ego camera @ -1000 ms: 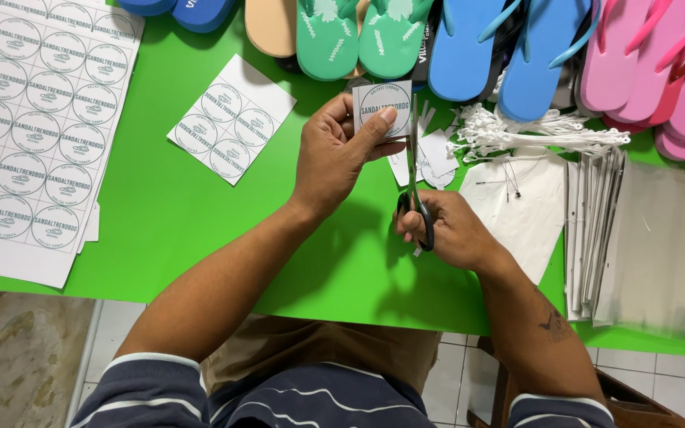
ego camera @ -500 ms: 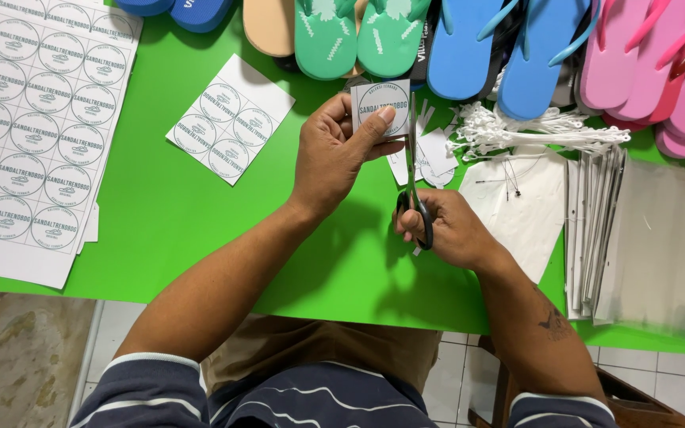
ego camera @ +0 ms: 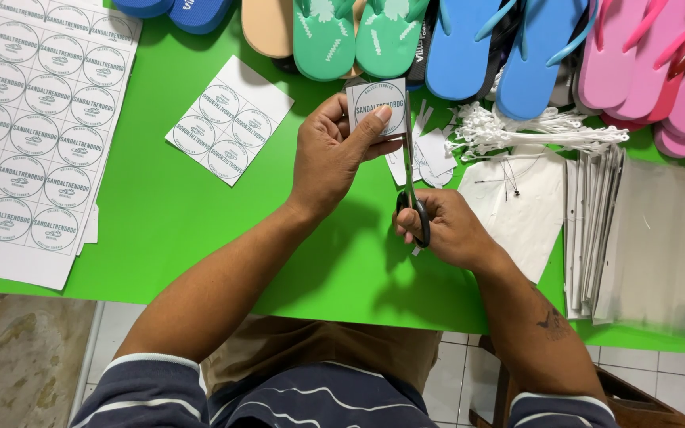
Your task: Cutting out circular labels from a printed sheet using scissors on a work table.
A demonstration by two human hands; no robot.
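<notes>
My left hand (ego camera: pixel 334 154) pinches a small white square label (ego camera: pixel 377 106) with a printed circle, thumb on its face, held above the green table (ego camera: pixel 160 222). My right hand (ego camera: pixel 445 230) grips black-handled scissors (ego camera: pixel 411 176), blades pointing up along the label's right edge. Both hands are over the middle of the table.
A large sheet of round labels (ego camera: pixel 29 119) lies at the left, a smaller piece of several labels (ego camera: pixel 228 120) near it. Flip-flops in blue, green (ego camera: pixel 354 36), tan and pink (ego camera: pixel 660 63) line the far edge. White string tags (ego camera: pixel 541 131), paper offcuts and clear plastic bags (ego camera: pixel 660 246) lie at the right.
</notes>
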